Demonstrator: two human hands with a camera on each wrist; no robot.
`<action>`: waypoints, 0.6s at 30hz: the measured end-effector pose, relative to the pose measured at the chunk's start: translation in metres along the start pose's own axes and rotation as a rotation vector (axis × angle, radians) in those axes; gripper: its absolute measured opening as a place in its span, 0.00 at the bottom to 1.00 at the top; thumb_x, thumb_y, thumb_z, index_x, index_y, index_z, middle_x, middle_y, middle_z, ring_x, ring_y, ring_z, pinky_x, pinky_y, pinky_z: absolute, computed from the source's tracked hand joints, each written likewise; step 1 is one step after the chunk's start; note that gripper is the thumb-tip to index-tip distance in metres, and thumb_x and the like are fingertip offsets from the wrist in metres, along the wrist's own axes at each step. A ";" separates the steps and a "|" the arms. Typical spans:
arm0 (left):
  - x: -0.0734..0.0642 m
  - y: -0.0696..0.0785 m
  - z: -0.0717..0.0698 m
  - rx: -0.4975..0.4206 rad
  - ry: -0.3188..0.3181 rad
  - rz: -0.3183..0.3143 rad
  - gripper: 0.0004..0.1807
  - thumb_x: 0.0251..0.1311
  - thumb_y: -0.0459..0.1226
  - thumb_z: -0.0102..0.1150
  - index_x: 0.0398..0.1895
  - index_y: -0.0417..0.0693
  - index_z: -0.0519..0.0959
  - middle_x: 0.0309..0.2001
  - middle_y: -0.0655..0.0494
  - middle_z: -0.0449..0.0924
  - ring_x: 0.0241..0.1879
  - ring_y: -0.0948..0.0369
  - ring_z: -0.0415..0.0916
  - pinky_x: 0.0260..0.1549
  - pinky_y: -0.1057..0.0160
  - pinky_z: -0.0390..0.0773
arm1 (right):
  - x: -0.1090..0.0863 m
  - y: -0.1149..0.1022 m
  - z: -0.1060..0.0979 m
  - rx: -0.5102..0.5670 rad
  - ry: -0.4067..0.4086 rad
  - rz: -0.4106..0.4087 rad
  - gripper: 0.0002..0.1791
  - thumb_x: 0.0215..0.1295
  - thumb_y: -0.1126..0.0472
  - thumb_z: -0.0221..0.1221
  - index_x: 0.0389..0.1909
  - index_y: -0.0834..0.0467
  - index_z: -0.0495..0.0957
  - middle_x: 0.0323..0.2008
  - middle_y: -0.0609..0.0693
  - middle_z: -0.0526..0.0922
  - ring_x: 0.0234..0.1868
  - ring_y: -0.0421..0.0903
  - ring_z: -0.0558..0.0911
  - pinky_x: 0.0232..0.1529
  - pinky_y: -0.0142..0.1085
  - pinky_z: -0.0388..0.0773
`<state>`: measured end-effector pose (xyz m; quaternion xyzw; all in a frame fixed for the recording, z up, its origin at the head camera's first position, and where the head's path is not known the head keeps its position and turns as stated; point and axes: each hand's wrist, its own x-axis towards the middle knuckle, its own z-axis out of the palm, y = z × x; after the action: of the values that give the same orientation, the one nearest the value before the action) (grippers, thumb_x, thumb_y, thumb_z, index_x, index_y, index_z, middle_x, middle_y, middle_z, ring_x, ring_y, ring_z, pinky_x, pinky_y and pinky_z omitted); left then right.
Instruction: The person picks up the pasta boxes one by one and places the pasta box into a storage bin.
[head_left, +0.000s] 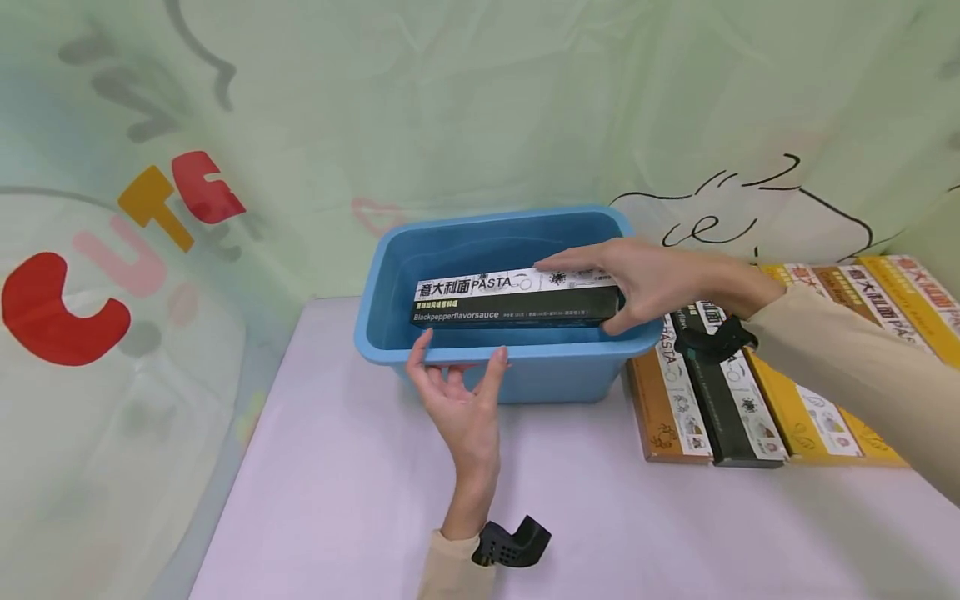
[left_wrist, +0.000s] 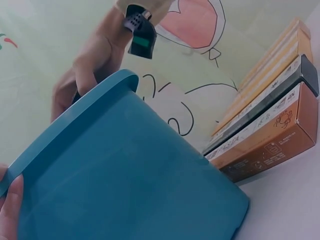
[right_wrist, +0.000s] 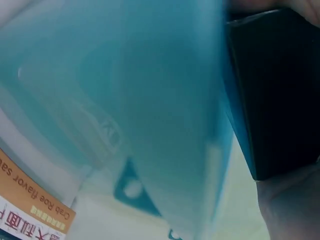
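A black pasta box (head_left: 517, 302), labelled black pepper flavor sauce, lies lengthwise within the mouth of a blue plastic bin (head_left: 555, 379). My right hand (head_left: 648, 279) grips its right end, thumb on the near side and fingers over the far side. In the right wrist view the dark end of the box (right_wrist: 280, 95) shows beside the blurred bin wall (right_wrist: 150, 75). My left hand (head_left: 465, 408) holds the bin's front rim; the left wrist view catches only some of its fingers (left_wrist: 12, 205) there. How deep the box sits is hard to see.
Right of the bin, several pasta boxes lie side by side on the pale table (head_left: 337, 483): an orange-brown box (head_left: 671, 417), another black box (head_left: 738, 400) and yellow ones (head_left: 795, 408). The right forearm passes above them. A printed cloth (head_left: 480, 108) hangs behind the bin.
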<state>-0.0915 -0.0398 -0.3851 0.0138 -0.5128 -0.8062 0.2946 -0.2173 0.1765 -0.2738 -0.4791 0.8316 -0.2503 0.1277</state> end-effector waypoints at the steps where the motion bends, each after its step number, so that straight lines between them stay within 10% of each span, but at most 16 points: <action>1: 0.000 0.000 0.000 -0.006 -0.002 0.003 0.47 0.55 0.22 0.72 0.75 0.44 0.56 0.69 0.32 0.62 0.47 0.42 0.71 0.43 0.51 0.91 | 0.002 0.001 0.002 0.004 -0.012 0.003 0.50 0.52 0.67 0.73 0.78 0.62 0.63 0.76 0.61 0.67 0.75 0.62 0.67 0.72 0.68 0.66; 18: 0.001 0.007 -0.005 -0.005 0.002 0.028 0.45 0.57 0.22 0.70 0.74 0.43 0.56 0.70 0.44 0.64 0.50 0.40 0.72 0.43 0.51 0.91 | 0.031 0.005 0.028 -0.049 -0.054 0.031 0.47 0.52 0.63 0.72 0.75 0.68 0.66 0.72 0.65 0.71 0.73 0.67 0.69 0.73 0.71 0.61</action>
<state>-0.0878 -0.0466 -0.3815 0.0066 -0.5107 -0.8033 0.3062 -0.2240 0.1441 -0.2993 -0.4758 0.8409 -0.2150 0.1425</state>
